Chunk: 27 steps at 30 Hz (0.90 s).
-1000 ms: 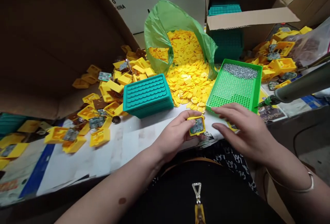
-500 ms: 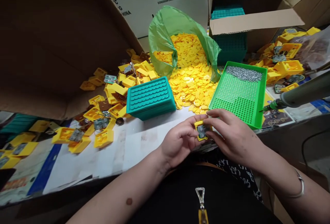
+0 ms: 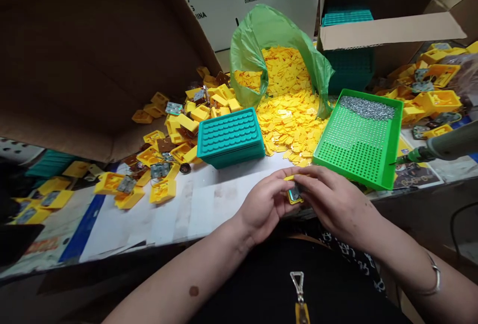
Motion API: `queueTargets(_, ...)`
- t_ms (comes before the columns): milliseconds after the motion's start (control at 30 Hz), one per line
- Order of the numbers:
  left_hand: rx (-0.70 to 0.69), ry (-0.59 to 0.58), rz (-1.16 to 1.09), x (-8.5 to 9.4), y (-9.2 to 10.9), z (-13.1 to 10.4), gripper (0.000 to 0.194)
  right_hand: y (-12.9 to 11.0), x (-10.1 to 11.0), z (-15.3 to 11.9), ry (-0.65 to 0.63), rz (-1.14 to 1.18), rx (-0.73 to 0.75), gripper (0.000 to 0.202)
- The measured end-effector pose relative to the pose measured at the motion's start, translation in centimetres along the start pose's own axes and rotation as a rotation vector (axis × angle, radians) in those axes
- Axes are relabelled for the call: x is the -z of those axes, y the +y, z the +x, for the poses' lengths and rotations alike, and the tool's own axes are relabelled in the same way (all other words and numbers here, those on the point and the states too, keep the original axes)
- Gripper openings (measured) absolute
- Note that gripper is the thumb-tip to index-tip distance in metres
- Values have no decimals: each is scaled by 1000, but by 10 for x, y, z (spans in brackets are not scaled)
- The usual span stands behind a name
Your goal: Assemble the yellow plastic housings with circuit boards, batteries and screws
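Observation:
Close to my body, in front of the table edge, both hands are closed on one small yellow plastic casing (image 3: pixel 295 194) with a grey part set inside it. My left hand (image 3: pixel 266 204) cradles it from the left, thumb against its upper edge. From the right, the fingers of my right hand (image 3: pixel 335 197) press at the casing's top and side and hide part of it. A stack of teal ridged trays (image 3: pixel 230 137) stands on the table beyond my left hand. The green perforated tray (image 3: pixel 356 142) with small metal screws (image 3: pixel 368 107) lies beyond my right hand.
A green plastic bag (image 3: pixel 248 48) spills flat yellow pieces (image 3: pixel 289 115) at the back. Yellow casings (image 3: pixel 186 122) with circuit boards are heaped left, beside a large cardboard box (image 3: pixel 93 55). An electric screwdriver (image 3: pixel 448 145) juts in from the right.
The camera view has shifted slightly, so the table things appear farther right. My right fingers have moved further over the casing, and my left thumb has come up to its upper edge.

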<state>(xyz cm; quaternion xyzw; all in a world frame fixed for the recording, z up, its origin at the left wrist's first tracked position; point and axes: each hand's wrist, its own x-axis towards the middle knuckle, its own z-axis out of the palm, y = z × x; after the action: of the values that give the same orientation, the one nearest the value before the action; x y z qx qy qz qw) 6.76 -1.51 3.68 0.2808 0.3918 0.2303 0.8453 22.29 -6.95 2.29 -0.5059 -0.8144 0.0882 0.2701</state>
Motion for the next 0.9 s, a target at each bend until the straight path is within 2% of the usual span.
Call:
queueTargets(133,-47,81,-12,2,-5,1,26,-4,-9,1,34,59,-19,30)
queueTargets(300,-55,128,-66,4,-9,1,27,-4,-21,2,48,100,14,30)
queueTargets(533,5,97,-142,9,-5,-2,42,-6,-26,-2,21,75,49,39)
queueTargets(667,-4,70,-191,15,-4,-4,48,-9,-25,-4,75,-1,63,36)
queueTargets(800,2,-39,-135,21,-5,-8,60,-9,-20,0,82,219,-57,24)
queueTargets(900,4,-48,-74,25,-7,-9,58,-10,-18,3,83,332,-218,14)
